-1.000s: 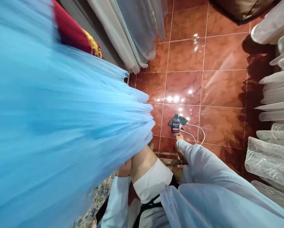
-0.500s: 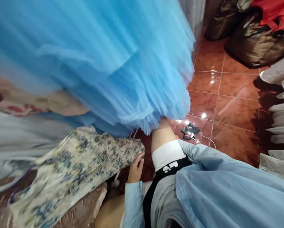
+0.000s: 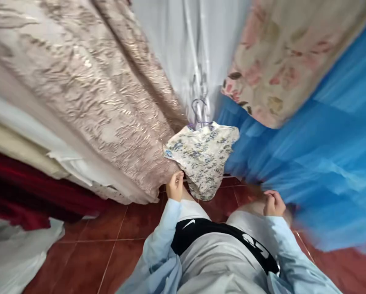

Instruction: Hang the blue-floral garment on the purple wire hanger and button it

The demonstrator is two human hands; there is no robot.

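Observation:
A sleeveless-looking white garment with a blue floral print (image 3: pixel 203 159) hangs from a thin purple hanger (image 3: pixel 198 107) in front of me. My left hand (image 3: pixel 175 187) is just left of its lower part, near the hem of the shiny pink crinkled fabric (image 3: pixel 109 94). Its fingers are curled together; whether they touch cloth I cannot tell. My right hand (image 3: pixel 274 203) is above my right thigh, loosely closed with nothing visible in it. Blue tulle (image 3: pixel 339 163) hangs just beyond that hand, blurred by motion.
White fabric (image 3: pixel 173 45) hangs behind the floral garment, with a rose-printed cloth (image 3: pixel 281 69) to its right. Dark red cloth (image 3: pixel 32 183) and a pale translucent piece (image 3: pixel 17 249) hang at the left. Red tiles (image 3: pixel 124 228) cover the floor; a white low bar (image 3: pixel 230 177) crosses behind my legs.
My view has swung left, so the bags and phone on the floor are out of frame. The floral garment now hangs ahead, away from my left hand. My right hand has come into view.

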